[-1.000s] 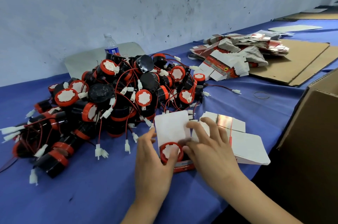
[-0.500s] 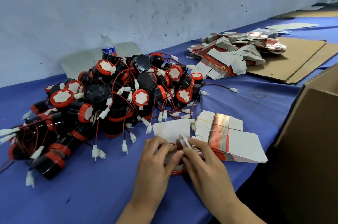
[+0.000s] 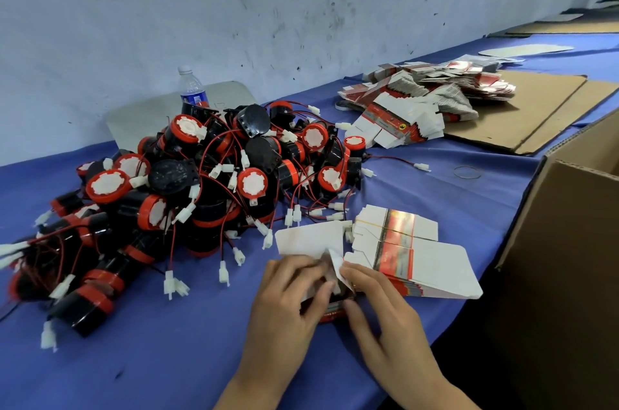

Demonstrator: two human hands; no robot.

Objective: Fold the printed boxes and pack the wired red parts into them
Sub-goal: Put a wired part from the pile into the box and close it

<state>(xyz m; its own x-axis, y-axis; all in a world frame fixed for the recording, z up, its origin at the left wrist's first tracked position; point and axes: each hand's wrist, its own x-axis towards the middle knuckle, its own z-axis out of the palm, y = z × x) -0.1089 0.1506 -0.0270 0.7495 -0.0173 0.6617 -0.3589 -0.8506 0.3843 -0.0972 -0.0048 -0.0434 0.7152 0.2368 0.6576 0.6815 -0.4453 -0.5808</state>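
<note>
1. small red-and-white printed cardboard box (image 3: 331, 311) sits at the near edge of the blue cloth table (image 3: 167, 359), white flaps up.
2. left hand (image 3: 288, 299) has its fingers curled over the box's left side. right hand (image 3: 388, 319) pinches its right flap.
3. banded stack of flat printed boxes (image 3: 418, 259) just right of it.
4. pile of black-and-red wired round parts (image 3: 187, 188) behind, to the left.
5. loose heap of flat boxes (image 3: 428, 98) far right.

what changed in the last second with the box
Both hands closed in on the box: the left hand and right hand now fold its side flaps over the opening, hiding the red part seen inside a second ago. The white lid flap has tipped lower. The pile of wired parts and stack of flat boxes stayed put.
</note>
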